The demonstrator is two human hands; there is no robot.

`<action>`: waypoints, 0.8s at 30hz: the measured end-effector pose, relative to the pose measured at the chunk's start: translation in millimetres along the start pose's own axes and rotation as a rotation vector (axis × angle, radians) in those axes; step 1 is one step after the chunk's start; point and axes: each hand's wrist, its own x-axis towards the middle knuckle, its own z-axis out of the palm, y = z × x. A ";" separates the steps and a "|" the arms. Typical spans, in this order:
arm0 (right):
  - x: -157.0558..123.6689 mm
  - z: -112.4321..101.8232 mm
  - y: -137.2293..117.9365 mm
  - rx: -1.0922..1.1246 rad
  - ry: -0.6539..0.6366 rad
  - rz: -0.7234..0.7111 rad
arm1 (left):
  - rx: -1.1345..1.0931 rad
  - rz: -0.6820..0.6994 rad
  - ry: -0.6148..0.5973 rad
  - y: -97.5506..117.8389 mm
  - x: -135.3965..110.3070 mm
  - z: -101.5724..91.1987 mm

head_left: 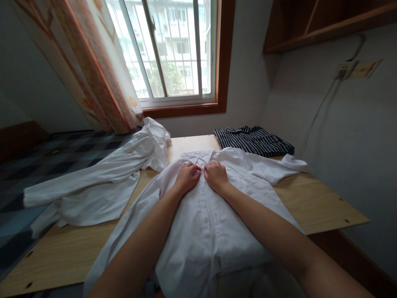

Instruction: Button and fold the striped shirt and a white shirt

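- Shirt [201,236]: on the board [322,203], in the middle, collar [195,156] at the far end.
- Left hand [188,177]: pinching the shirt's front just below the collar.
- Right hand [216,176]: pinching there too, just beside.
- White garment [99,194]: rumpled, left.
- Striped garment [254,141]: folded, far right.
- Window [176,54]: beyond.

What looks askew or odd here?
The white garment at left: rumpled and hanging partly off the wooden board over the checked cloth, whereas the striped garment sits neatly folded. No spill or damage visible.
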 end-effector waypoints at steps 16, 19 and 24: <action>30.9 7.8 21.6 0.826 -0.174 0.204 | 0.066 -0.150 -0.029 11.9 3.6 2.8; 23.8 17.2 22.9 0.960 -0.202 0.240 | 0.036 -0.148 -0.034 11.0 3.7 2.3; 19.2 24.1 27.0 0.997 -0.188 0.183 | 0.049 -0.150 -0.005 11.8 2.8 4.0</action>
